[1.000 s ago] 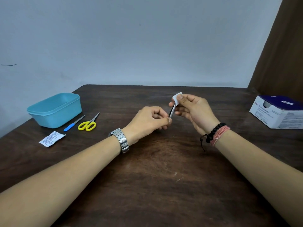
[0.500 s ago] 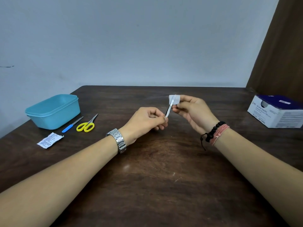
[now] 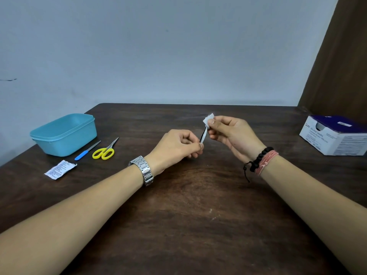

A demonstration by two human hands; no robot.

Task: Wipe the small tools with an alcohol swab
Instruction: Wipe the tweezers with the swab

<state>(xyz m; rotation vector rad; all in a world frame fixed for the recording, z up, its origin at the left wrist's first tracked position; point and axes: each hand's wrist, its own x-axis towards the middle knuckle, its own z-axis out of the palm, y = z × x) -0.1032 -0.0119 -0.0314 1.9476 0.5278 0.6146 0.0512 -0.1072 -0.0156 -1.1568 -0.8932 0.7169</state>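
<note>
Only legible print is on the white-and-purple box (image 3: 335, 135) at the right table edge: front face reads "BD" with a round logo, then "Alcohol Swabs". Smaller lines under it are too blurred to read. White sticker on the box's purple top, print too small. The torn sachet (image 3: 59, 169) left of centre carries a block of fine text, probably product details, unreadable from here. No other markings I can make out.

I sit at a dark wooden table (image 3: 188, 225) with a worn, scuffed grain — its far corner is rounded. Behind it rises a plain pale blue-grey wall (image 3: 158, 46), evenly lit. To my right hangs a brown curtain (image 3: 341, 56).
</note>
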